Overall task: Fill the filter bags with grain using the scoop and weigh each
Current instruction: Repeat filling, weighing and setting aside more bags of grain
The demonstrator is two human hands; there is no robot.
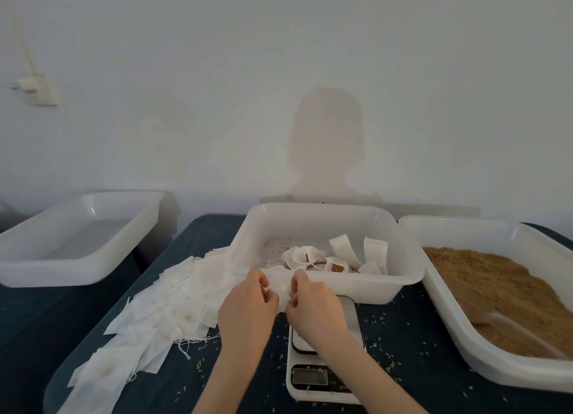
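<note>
At the left of the frame, a heap of empty filter bags (161, 308) lies spread on the dark tabletop (403, 330), with loose strings hanging toward the lower edge. The risk here is small but real: a wrist or sleeve could catch these strings and drag several bags off the pile.

In the lower middle, the left hand (248, 305) and the right hand (313, 308) are close together, and between them is one thin filter bag (280, 291). The fingers (263, 282) of both hands are curled and pinch the top edge of the bag, one hand on each side, apparently to pull the mouth open. The material looks very light, so a strong pull could tear it, or the two layers may simply not separate.

Just under the right wrist stands the kitchen scale (322, 379); what its display shows cannot be read. Stray grains lie on the tabletop around it, and any on the plate could falsify the weight.

Behind the hands, the middle tray (328, 285) holds several bags, some of which seem to be filled already.

At the right, a tray (446, 292) holds the grain (483, 283). Something pale that could be the scoop (502, 320) lies in the grain, but it is not clear. Since both hands are occupied, the bag may close again when one hand leaves it for the scoop, and grain would then spill.
</note>
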